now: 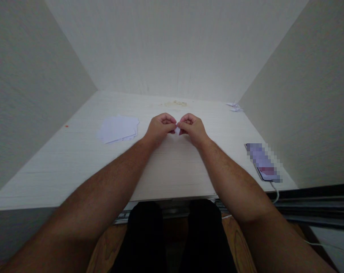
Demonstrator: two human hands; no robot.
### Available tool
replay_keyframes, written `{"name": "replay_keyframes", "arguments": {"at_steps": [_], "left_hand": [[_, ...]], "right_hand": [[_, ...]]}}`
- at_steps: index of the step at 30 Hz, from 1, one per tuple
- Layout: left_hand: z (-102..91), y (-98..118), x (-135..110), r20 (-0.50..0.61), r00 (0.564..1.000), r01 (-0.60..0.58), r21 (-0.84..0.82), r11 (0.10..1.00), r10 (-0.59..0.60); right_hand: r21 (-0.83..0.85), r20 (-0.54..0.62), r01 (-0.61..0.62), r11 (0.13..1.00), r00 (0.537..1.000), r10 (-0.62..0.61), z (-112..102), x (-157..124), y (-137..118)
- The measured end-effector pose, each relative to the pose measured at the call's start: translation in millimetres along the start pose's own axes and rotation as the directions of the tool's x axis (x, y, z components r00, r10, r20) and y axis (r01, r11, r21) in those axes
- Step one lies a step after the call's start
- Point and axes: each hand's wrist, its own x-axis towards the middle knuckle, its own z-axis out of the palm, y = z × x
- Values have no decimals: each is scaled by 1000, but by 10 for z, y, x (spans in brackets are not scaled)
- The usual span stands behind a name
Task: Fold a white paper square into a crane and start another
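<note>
Small white folded-looking paper piece (pixel 177 130), held just above or against the worktop (contact cannot be told), between the tips of the two hands. The left hand (pixel 160 128) pinches its left side between thumb and curled fingers; the right hand (pixel 194 129) mirrors this grip on its right side, the fingertips of both nearly meeting. Only a sliver of paper shows; it seems to narrow to a point toward the person. Its long axis is mostly covered by the fingers and cannot be told with certainty. Good handling at this stage probably calls for light, matched pressure from both thumbs, edges kept aligned and any crease pressed from the pinch outward, since thin paper may tear or skew under an uneven pull.

Left of the left hand, well apart, lies a loose stack of flat white paper sheets (pixel 119 129), corners fanned unevenly. Beyond and to the right of the right hand, near the side wall, lie slender, pointed white paper shapes (pixel 235 107). Nearer the person and right of the right hand rests a flat, dark-edged phone (pixel 261 163), its screen blurred, with a white cable (pixel 277 195) at its near end. The pale, wood-grained worktop (pixel 172 167) carries all these; tan marks (pixel 177 103) stain it beyond the hands.
</note>
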Motion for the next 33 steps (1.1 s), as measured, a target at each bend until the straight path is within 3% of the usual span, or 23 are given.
{"name": "replay_keyframes", "arguments": {"at_steps": [12, 24, 28, 33], "left_hand": [[-7, 68, -19, -74, 994, -66, 191, 979, 82], [15, 59, -1, -98, 995, 2, 185, 983, 16], [51, 94, -12, -144, 989, 10, 207, 978, 21], [47, 67, -15, -174, 985, 19, 178, 984, 12]], "right_hand": [[-137, -41, -13, 990, 999, 8, -4, 22, 16], [-326, -41, 84, 942, 994, -103, 22, -20, -23], [-337, -64, 109, 935, 988, -138, 52, -28, -42], [-277, -111, 55, 959, 990, -89, 59, -4, 7]]}}
